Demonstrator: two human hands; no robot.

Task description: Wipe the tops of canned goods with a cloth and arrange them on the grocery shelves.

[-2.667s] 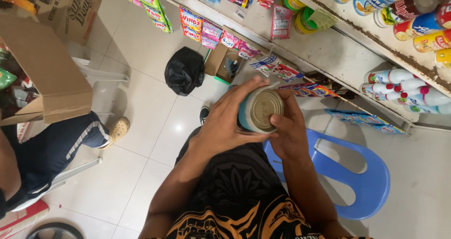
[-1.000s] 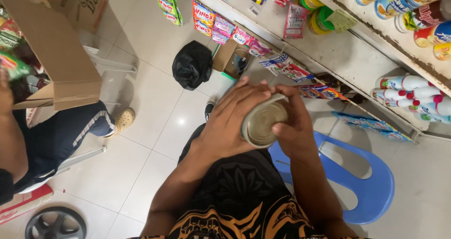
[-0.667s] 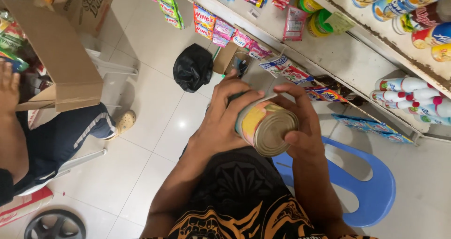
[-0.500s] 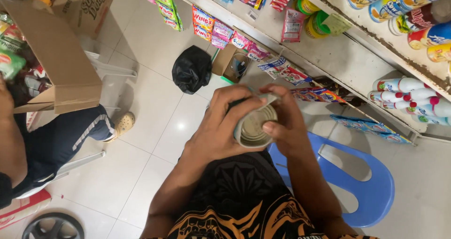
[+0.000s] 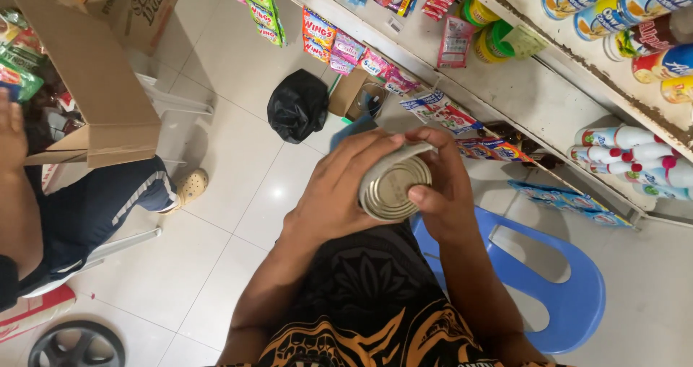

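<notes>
At frame centre both hands clasp a tin can (image 5: 393, 186), left hand (image 5: 339, 194) wrapping its side, right hand (image 5: 440, 186) thumbing its unopened end, above a blue chair (image 5: 556, 287).

A round metal can (image 5: 394, 186) shows a silver end; below it, a black shirt with an orange pattern (image 5: 375, 316), a blue plastic chair (image 5: 570, 295), white floor tiles (image 5: 238, 215).
</notes>
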